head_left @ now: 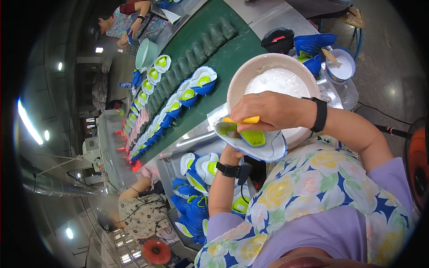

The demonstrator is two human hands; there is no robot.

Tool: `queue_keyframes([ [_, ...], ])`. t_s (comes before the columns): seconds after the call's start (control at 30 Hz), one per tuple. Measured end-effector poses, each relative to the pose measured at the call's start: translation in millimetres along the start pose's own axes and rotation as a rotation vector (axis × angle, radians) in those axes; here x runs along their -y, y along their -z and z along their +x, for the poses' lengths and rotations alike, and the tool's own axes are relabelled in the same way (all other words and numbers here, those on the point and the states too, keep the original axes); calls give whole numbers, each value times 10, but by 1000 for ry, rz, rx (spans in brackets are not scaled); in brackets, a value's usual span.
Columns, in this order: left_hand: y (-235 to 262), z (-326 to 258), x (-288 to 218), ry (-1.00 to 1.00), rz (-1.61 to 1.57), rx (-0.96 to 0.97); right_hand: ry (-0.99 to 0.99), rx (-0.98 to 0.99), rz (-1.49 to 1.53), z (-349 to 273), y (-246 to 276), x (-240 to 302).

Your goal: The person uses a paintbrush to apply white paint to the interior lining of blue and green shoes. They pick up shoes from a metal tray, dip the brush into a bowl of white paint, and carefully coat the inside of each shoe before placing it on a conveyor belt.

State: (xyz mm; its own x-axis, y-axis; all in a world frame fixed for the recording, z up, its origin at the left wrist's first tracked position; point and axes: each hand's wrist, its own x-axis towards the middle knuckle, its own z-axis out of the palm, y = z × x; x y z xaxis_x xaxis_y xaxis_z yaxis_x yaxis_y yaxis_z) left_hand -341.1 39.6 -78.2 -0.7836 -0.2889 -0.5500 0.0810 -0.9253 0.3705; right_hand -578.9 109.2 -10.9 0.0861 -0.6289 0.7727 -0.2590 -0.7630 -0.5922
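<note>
Coating the shoe [273, 146], apparently: right fingers [241, 108] pinch a yellow tool [249, 119]; left hand [232, 154] underneath, grip hidden. Next likely needs even strokes

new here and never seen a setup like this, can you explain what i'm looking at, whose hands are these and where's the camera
There is no robot: these are a person's two bare hands. The single picture comes from a wide fisheye camera on that person's head, looking down, so straight edges bend near the rim.

The right hand holds a yellow tool against a white, blue and lime shoe. The left hand is under the shoe, its fingers mostly hidden. Just behind is a basin with something white in it.

On the green belt stand rows of similar shoes and dark grey pieces between them. More blue shoes lie piled beside the left arm. Two other people are at the left.
</note>
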Motion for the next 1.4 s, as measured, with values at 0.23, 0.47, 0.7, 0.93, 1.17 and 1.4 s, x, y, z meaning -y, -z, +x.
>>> queue_keyframes([
  [0.23, -2, -55, -170, -172, 20, 93, -452, -6, -76, -102, 289, -81],
  [0.47, -109, -62, -129, -609, 555, -87, -717, 84, -74, -255, 585, 11],
  [0.7, -135, -177, -165, -495, 513, -157, -204, -133, -100, -210, 534, 71],
  [0.93, -280, -289, -229, -731, 608, -138, -211, 35, -255, -537, 700, 80],
  [1.17, -286, -10, -223, -547, 475, -150, -309, -124, -115, -307, 599, 69],
  [1.4, -159, -130, -321, -616, 510, -182, -541, 98, -199, -402, 807, 104],
])
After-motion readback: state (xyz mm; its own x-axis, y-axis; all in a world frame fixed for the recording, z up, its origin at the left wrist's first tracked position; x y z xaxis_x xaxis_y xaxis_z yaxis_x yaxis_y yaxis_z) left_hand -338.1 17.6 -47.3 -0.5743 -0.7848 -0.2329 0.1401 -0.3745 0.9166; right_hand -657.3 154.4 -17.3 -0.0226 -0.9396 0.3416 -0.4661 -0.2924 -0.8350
